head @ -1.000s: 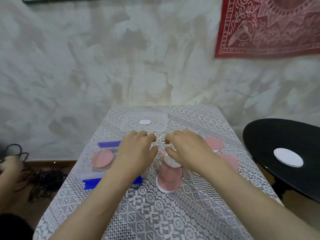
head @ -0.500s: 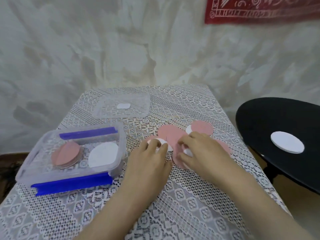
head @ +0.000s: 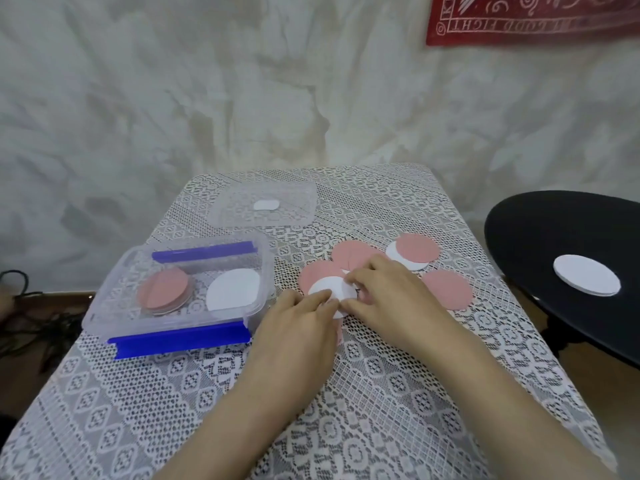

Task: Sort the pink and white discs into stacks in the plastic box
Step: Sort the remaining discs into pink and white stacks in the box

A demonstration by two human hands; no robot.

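Head view: left hand (head: 294, 329) presses straight fingers on a white disc (head: 328, 288) lying over loose pink discs (head: 450, 289), steadying it; right hand (head: 389, 299) pinches its edge, likely bound for the plastic box (head: 104, 306) at left.

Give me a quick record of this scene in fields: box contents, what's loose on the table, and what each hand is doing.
Plastic box: open
Inside box: pink stack on the left, white stack on the right
Left hand: fingers rest on a white disc
Right hand: pinches the same white disc
Loose discs: pink and white ones, overlapping, beyond the hands
Lid: lying behind the box
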